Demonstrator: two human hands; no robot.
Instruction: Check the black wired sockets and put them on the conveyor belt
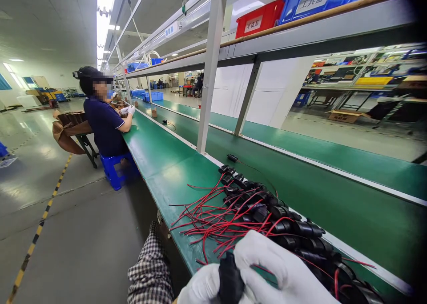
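Near the bottom edge of the head view, a black rounded part is held between my two white-gloved hands. My left hand closes on it from the left. From the right, my right hand curls with thumb and fingers pinched against it. The part's exact kind cannot be made out, and its lower end is cut off by the frame. Right beyond my hands lies a long pile of black cylindrical parts. Their thin red wires fan out leftward over the green bench.
A single black part with a thin wire lies on the green strip beyond the rail. A white upright post carries a shelf with a red bin and a blue bin. Farther along the bench sits a co-worker on a blue stool.
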